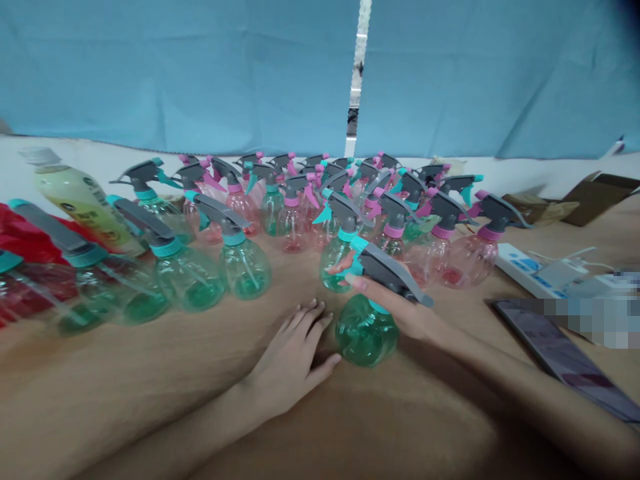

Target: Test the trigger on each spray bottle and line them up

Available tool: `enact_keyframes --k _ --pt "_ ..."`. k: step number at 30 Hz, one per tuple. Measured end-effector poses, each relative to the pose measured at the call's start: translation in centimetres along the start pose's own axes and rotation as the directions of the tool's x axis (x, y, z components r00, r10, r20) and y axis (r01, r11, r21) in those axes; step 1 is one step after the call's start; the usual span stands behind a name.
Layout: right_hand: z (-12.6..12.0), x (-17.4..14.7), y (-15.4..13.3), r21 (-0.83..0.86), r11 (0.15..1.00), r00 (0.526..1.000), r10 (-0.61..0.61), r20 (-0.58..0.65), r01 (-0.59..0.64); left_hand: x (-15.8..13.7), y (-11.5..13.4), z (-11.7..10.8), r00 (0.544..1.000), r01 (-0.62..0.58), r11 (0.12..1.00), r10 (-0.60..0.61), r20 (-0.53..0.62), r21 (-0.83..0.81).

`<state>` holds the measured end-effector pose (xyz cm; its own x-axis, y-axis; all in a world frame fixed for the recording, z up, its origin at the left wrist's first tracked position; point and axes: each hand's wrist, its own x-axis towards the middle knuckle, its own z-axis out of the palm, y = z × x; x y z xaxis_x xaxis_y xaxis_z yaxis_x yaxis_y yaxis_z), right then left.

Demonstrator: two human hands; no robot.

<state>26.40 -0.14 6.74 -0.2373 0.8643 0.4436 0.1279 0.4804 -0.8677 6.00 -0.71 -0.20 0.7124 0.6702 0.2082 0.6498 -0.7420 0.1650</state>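
My right hand (395, 303) is wrapped round the neck of a green spray bottle (367, 333) with a grey head and turquoise nozzle. The bottle tilts slightly, and I cannot tell whether its base touches the table. My left hand (295, 353) rests on the wooden table (240, 427), fingers stretched out and holding nothing, just left of that bottle. Directly behind the held one stands another green spray bottle (335, 263). Several more green bottles (245, 267) stand to the left, and pink spray bottles (467, 257) stand to the right and behind.
A drink bottle (87, 200) with a pale label leans at the left near red plastic (30, 233). On the right lie a phone (565, 357) and a power strip (530, 270) with plugs. Behind them is an opened cardboard box (595, 200). Blue cloth (200, 73) hangs along the back.
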Motion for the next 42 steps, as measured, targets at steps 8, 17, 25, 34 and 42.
enact_keyframes --k 8,17,25,34,42 --pt "-0.03 0.35 -0.09 -0.056 0.998 1.0 0.0 -0.02 -0.001 -0.01 0.11 -0.07 1.0 0.0 1.0 0.0 -0.008 0.004" --pt "-0.15 0.08 0.04 -0.135 0.991 0.998 -0.016 -0.065 0.007 0.0 0.08 -0.07 1.0 0.002 1.0 -0.002 0.015 0.013" --pt "-0.12 0.13 -0.02 -0.126 0.992 0.998 -0.021 -0.067 0.012 -0.09 0.05 0.02 1.0 0.009 1.0 -0.009 -0.005 0.0" --pt "0.02 -0.19 -0.21 -0.037 0.999 0.999 0.036 -0.016 -0.037 0.0 -0.06 -0.2 1.0 0.004 1.0 -0.004 0.008 0.004" --pt "0.08 -0.17 0.0 0.02 0.999 0.999 0.036 -0.019 -0.035 0.04 -0.66 -0.59 0.998 -0.051 0.998 0.05 0.033 0.031"
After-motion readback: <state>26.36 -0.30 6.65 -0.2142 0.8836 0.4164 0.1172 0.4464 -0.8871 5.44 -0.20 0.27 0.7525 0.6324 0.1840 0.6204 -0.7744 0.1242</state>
